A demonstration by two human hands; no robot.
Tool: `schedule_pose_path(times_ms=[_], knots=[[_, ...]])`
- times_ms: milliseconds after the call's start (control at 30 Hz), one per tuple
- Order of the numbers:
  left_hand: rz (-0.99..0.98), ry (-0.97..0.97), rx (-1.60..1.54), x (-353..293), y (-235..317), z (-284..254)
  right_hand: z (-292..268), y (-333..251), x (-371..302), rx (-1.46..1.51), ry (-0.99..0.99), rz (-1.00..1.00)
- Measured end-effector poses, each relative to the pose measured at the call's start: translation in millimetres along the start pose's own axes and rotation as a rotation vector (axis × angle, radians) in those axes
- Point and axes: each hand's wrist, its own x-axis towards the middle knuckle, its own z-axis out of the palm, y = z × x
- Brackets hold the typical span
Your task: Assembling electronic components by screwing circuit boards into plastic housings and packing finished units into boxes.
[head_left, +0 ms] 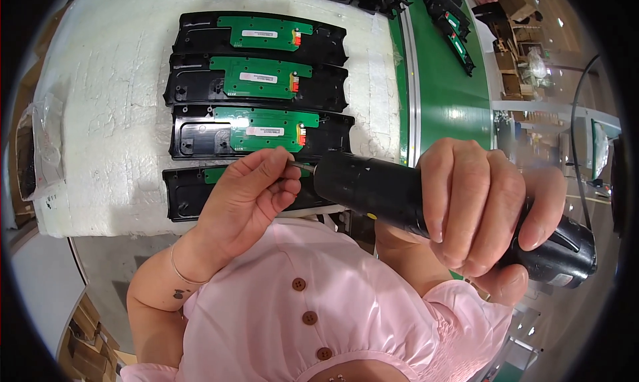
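Observation:
My right hand (482, 209) is wrapped round a black electric screwdriver (373, 186), held nearly level and pointing left. Its thin metal bit (306, 166) reaches the fingertips of my left hand (256, 186). Thumb and forefinger are pinched together there; whatever small thing they hold at the bit's tip is too hidden to name. Beneath my hands lies the nearest black plastic housing (186, 194), with part of a green circuit board (212, 176) showing. Just beyond it is another black housing (196, 139) with a green board (256, 142), a white label and a red-and-yellow connector.
Two more housings with boards, one (193, 82) behind the other (200, 32), lie farther back on the white foam-topped table (110, 116). Right of it runs a green conveyor belt (452, 109) carrying more black parts (459, 46). A black cable (578, 136) hangs at the right.

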Motion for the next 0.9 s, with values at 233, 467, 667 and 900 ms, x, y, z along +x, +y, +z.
schedule_pose_path(times_ms=[233,467,667,900], knots=[[-0.064,0.102,0.071,-0.9,-1.9,19.8,-8.8,53.4,6.9,-0.247,0.306,0.080],[-0.085,-0.082,0.160,-7.2,3.0,0.0,-25.5,72.6,8.6,-0.284,0.333,0.193],[-0.059,-0.077,0.244,-9.8,5.8,-6.1,-28.4,74.2,10.6,-0.304,0.278,0.230],[0.095,0.183,0.209,-14.4,20.4,4.6,-31.0,78.4,16.0,-0.349,0.209,0.296]])
